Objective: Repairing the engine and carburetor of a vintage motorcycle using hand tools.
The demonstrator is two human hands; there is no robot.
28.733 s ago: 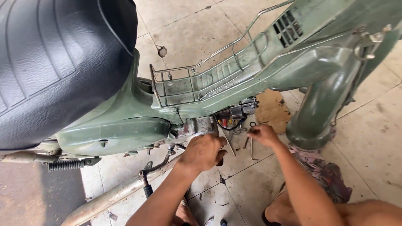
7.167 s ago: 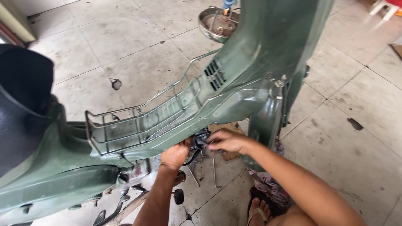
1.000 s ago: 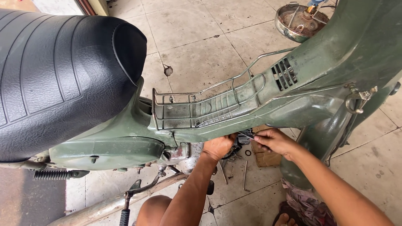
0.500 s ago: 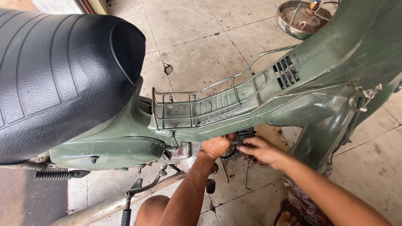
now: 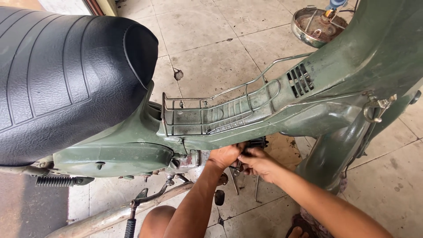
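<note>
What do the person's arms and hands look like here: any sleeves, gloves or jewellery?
Both forearms are bare, with no sleeves in view. The left hand and right hand wear no gloves; no watch, ring or wristband shows. The fingers are partly hidden under the green scooter body.

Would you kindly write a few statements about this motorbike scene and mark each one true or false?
1. Both hands, the left hand and the right hand, meet at the engine under the green frame. True.
2. The seat is red. False: it is black.
3. A wire rack sits on the frame ahead of the seat. True.
4. The round metal bowl rests on the seat. False: it lies on the tiled floor.
</note>
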